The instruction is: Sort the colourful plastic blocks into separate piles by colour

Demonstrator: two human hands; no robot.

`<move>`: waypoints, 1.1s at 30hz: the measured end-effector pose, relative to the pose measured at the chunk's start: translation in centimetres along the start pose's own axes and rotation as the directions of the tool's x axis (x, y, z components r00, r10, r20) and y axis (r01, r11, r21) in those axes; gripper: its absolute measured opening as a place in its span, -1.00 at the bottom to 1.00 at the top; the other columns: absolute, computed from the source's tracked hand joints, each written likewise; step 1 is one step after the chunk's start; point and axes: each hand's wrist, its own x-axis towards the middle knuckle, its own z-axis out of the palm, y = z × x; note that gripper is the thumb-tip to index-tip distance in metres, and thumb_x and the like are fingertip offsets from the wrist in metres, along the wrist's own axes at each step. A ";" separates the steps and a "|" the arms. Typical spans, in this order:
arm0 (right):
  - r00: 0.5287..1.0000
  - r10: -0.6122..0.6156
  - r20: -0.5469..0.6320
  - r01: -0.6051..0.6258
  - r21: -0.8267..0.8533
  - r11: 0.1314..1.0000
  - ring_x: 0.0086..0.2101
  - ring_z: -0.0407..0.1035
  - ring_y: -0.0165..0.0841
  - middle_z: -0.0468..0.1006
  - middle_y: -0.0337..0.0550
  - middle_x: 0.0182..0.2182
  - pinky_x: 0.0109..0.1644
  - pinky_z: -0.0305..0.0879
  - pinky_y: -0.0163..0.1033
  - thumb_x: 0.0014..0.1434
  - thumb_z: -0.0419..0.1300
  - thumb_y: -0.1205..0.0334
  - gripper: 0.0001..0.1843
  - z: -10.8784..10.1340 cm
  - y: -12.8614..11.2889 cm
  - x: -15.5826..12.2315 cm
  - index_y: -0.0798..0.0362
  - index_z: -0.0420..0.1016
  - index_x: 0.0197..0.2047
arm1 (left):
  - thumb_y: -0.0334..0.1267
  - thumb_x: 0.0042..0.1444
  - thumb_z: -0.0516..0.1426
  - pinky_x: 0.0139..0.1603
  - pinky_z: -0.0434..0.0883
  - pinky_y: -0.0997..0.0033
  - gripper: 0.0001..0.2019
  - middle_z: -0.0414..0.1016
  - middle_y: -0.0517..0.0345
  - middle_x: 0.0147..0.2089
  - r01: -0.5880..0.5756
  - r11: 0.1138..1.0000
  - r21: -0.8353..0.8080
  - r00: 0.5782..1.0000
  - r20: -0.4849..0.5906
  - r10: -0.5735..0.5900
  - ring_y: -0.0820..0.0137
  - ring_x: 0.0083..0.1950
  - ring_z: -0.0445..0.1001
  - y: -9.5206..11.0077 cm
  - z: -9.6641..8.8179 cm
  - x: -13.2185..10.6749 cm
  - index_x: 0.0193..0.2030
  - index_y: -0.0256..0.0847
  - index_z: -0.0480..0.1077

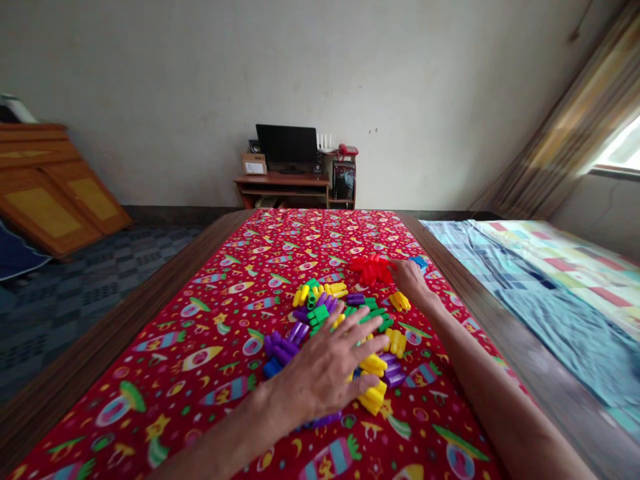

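A pile of plastic toy pieces (320,308) in yellow, green, purple and blue lies on a red patterned cloth (210,333) over a wooden table. My left hand (327,365) rests flat over the near part of the pile, fingers spread, touching yellow pieces (373,393) and purple ones. My right hand (409,279) reaches farther out, closed beside a cluster of red pieces (371,268); a blue piece (419,261) shows just behind its fingers. Whether it grips the red or the blue piece is unclear.
The table's wooden edge (480,280) runs along the right, with a bed and checked bedding (550,280) beyond it. A desk with a monitor (287,148) stands at the far wall. A wooden cabinet (50,187) is at left, a curtained window at right.
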 end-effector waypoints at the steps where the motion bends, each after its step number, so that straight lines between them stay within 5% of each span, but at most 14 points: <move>1: 0.999 -0.041 -0.009 0.041 0.012 0.999 -0.50 0.25 -0.40 0.52 -0.03 -0.47 -0.43 -0.08 -0.27 0.20 -0.06 0.38 -0.66 0.2 0.2 0.1 0.18 0.57 -0.28 | 0.06 0.33 -0.06 0.47 -0.09 0.04 -0.52 0.16 0.19 0.42 -0.046 0.999 0.004 0.998 0.038 0.046 0.23 0.46 -0.01 1.3 0.0 0.0 0.31 -0.01 0.21; 5: 0.990 -0.112 -0.083 0.118 0.068 0.991 -0.54 0.17 -0.41 0.48 -0.10 -0.54 -0.43 -0.07 -0.28 0.10 -0.06 0.45 -0.64 1.0 1.3 0.3 0.18 0.57 -0.25 | 0.02 0.35 -0.09 0.48 -0.16 0.11 -0.55 0.20 0.20 0.40 -0.167 0.983 0.071 0.977 0.144 0.155 0.27 0.47 -0.03 3.5 0.9 -0.3 0.29 -0.04 0.24; 11: 0.988 -0.106 -0.113 0.118 0.100 0.988 -0.53 0.17 -0.41 0.47 -0.09 -0.54 -0.42 -0.04 -0.29 0.08 -0.06 0.48 -0.65 -1.0 0.8 0.0 0.20 0.55 -0.27 | -0.03 0.33 -0.02 0.48 -0.26 0.03 -0.67 0.33 0.22 0.30 -0.165 0.966 0.202 0.981 0.136 0.139 0.27 0.44 0.03 2.0 3.3 -0.5 0.13 -0.03 0.36; 18: 0.975 -0.164 0.149 0.178 -0.088 0.980 -0.41 0.34 -0.38 0.54 -0.04 -0.38 -0.38 0.03 -0.31 0.27 0.03 0.29 -0.74 -5.0 -0.5 -3.1 0.12 0.55 -0.29 | 0.03 0.30 0.02 0.47 -0.20 0.01 -0.61 0.35 0.15 0.30 0.049 0.989 0.138 0.998 0.026 -0.053 0.24 0.39 0.15 -1.9 3.5 -1.2 0.16 -0.03 0.36; 23: 0.918 -0.275 0.286 0.296 -0.034 0.955 -0.23 0.45 -0.27 0.58 0.01 -0.25 -0.20 0.24 -0.27 0.27 0.08 0.28 -0.75 -2.1 -0.2 -6.7 0.07 0.52 -0.05 | -0.02 0.23 0.12 0.42 -0.01 0.00 -0.66 0.39 0.05 0.27 0.149 0.989 -0.013 0.989 -0.013 -0.149 0.19 0.35 0.22 -4.8 1.3 -0.8 0.07 -0.08 0.46; 25: 0.935 -0.292 0.201 0.290 0.040 0.956 -0.19 0.46 -0.24 0.58 0.05 -0.21 -0.12 0.30 -0.22 0.28 0.03 0.34 -0.67 -0.2 -0.7 -8.1 0.09 0.47 0.05 | -0.03 0.25 0.10 0.37 0.13 0.05 -0.67 0.43 0.01 0.23 0.170 0.979 -0.111 0.983 -0.047 -0.176 0.17 0.32 0.27 -6.2 0.5 -0.5 0.04 -0.12 0.49; 29: 0.948 -0.281 -0.148 0.316 0.353 0.881 0.14 0.29 -0.19 0.41 0.09 0.13 0.19 0.25 -0.05 0.37 -0.13 0.19 -0.54 3.3 -3.2 -10.3 0.05 0.28 0.26 | -0.01 0.29 -0.03 0.37 0.15 0.06 -0.59 0.42 -0.04 0.23 0.245 0.949 -0.198 0.931 -0.224 -0.287 0.17 0.32 0.27 -9.5 0.5 -0.7 0.09 -0.18 0.46; 33: 0.969 -0.187 -0.164 0.248 0.571 0.782 0.31 0.03 -0.20 0.23 0.02 0.29 0.33 0.07 0.01 0.38 -0.18 0.01 -0.45 5.3 -7.2 -10.1 0.00 0.18 0.34 | 0.02 0.29 -0.17 0.42 0.02 0.01 -0.46 0.34 -0.08 0.29 0.404 0.883 -0.239 0.860 -0.229 -0.456 0.19 0.39 0.16 -12.2 1.8 -1.7 0.19 -0.26 0.35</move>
